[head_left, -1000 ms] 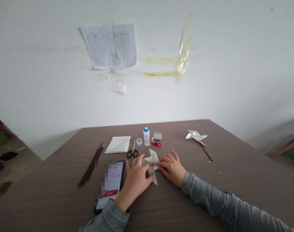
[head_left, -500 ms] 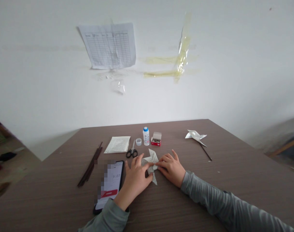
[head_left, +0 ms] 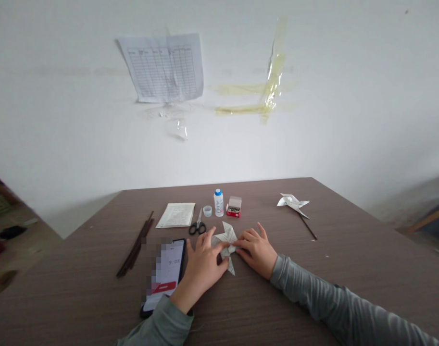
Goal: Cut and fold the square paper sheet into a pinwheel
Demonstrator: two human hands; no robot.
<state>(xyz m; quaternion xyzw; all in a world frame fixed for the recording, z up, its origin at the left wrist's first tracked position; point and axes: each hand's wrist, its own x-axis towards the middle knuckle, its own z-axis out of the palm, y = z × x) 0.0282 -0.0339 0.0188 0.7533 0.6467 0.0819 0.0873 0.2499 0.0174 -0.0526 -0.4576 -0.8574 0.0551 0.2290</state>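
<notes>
A paper pinwheel [head_left: 229, 234] of printed paper lies on the table between my hands, its pointed blades sticking out above and below. My left hand [head_left: 204, 257] presses and grips its left side, with thumb and forefinger near the middle. From the right, my right hand [head_left: 257, 250] pinches the centre with thumb and forefinger; the fingertips hide what is there. Just beyond my left hand lie black-handled scissors [head_left: 197, 227]. A phone [head_left: 164, 278] showing a timer rests beside my left wrist.
Behind stand a small clear cup [head_left: 207, 211], a blue-capped bottle [head_left: 218, 203] and an open red box [head_left: 234, 207] of small metal pieces. Folded paper sheets [head_left: 176, 215] and dark sticks [head_left: 135, 247] lie left. Another pinwheel on a stick [head_left: 293, 203] lies right. A wall rises behind the table.
The hands and pinwheel are almost still. The phone's timer has moved on by a second, and the view has shifted very slightly.
</notes>
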